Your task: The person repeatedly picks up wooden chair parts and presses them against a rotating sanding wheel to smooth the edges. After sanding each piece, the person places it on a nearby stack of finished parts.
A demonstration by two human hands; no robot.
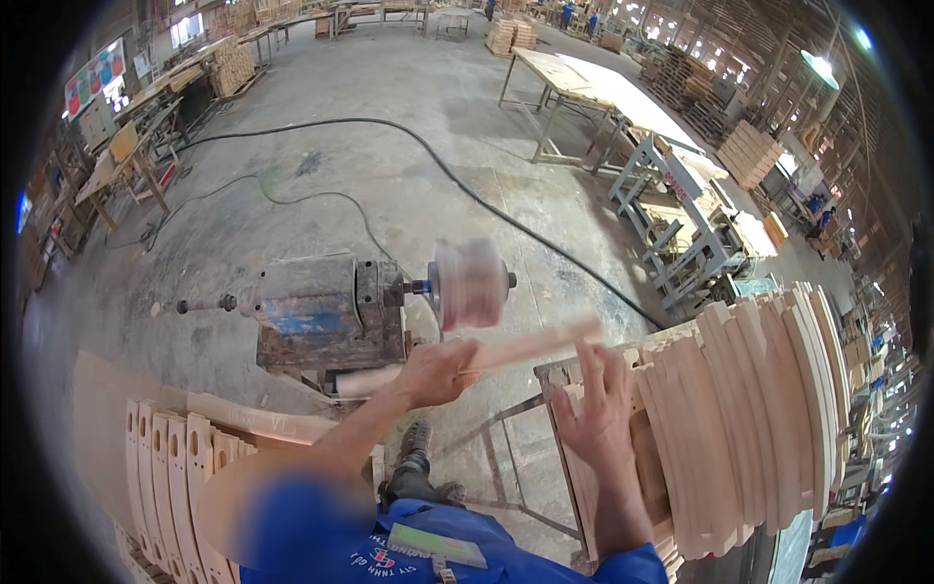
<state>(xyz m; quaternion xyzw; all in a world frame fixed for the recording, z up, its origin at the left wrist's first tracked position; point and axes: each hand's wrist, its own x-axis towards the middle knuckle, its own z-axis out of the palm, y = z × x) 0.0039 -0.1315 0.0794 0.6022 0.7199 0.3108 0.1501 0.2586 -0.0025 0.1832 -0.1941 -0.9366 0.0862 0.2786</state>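
The left hand (pixel 435 373) grips a long, narrow wooden piece (pixel 530 346), with its fingers closed around it near the middle. The piece is held in the air, slantwise, between the blue and grey motor machine (pixel 311 307) and the left edge of the worktop (pixel 551 375) at the right. The right hand (pixel 598 414) has its fingers spread and open, just beside the right end of the piece; I cannot tell if the fingertips touch it.

The piece is probably quite light for its length, and stiff. The wood looks bare and dry, so I think it will not slip easily, but its thin edges could chip or give splinters. A good hold would be one hand at the middle and one near the end, with the fingers on the side away from the drum (pixel 467 287). This drum is blurred, it seems to be spinning, and it stands very near to the piece.

Toward the right, room is little: the stack of curved wooden parts (pixel 759 409) fills much of the worktop, near to its left edge. At the lower left stand slotted wooden parts (pixel 170 487). The wider room is over the floor (pixel 292 156) beyond the machine, where a thick black cable (pixel 467 200) lies.
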